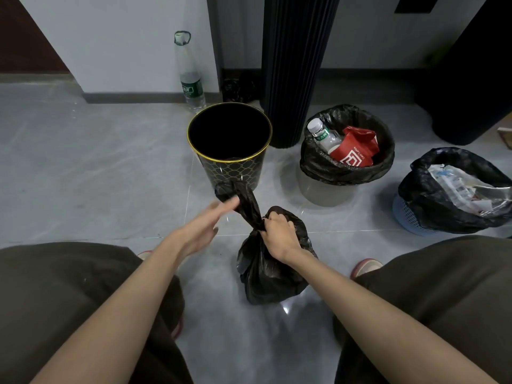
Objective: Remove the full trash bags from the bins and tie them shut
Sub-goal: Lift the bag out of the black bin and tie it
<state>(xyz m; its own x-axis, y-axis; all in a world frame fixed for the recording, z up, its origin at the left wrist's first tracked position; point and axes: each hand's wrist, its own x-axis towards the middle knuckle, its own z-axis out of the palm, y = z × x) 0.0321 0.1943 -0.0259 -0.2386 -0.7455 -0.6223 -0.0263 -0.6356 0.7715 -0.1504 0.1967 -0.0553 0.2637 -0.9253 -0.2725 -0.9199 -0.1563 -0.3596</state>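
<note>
On a grey tiled floor [91,173] by a pale wall, a full black trash bag [266,273] stands between a crouching person's knees, out of its bin. The right hand [278,231] grips the bag at the base of its twisted neck [248,203], fingers curled tight around the plastic. The left hand [205,225] is flat, with straight fingers whose tips touch the neck's loose end. Just behind the bag stands an unlined black bin [232,173] with a gold rim. To its right, a clear bin [327,192] has a black liner [346,174] holding a red paper bag [353,151] and a plastic bottle [322,135]. Farther right, a blue basket bin [407,217] holds another stuffed black bag [432,200]. A tall bottle [191,79] stands against the wall.
</note>
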